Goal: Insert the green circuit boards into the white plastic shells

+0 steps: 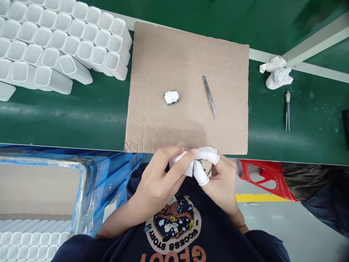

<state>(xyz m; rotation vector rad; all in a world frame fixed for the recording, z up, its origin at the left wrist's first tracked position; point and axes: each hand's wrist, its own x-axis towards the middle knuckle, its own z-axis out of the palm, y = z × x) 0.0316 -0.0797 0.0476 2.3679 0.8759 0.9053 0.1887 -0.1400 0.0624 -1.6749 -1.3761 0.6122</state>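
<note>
In front of my chest, my left hand (159,178) is closed around a white plastic housing (188,169), fingers along its sides. My right hand (218,178) wears white finger cots on thumb and index finger, which pinch at the housing's right end; a small dark bit shows between them, too covered to name. Beyond both hands, a small green circuit board (172,103) topped with a white lump (171,96) lies on a cardboard sheet (152,62). Metal tweezers (209,97) rest on the cardboard to the right of the board.
Rows of white plastic housings (62,40) fill the green table's (103,112) left side. Crumpled white material (278,74) and a second pair of tweezers (287,111) lie at the right. A blue crate (109,178) stands lower left; a red stool (267,178) is lower right.
</note>
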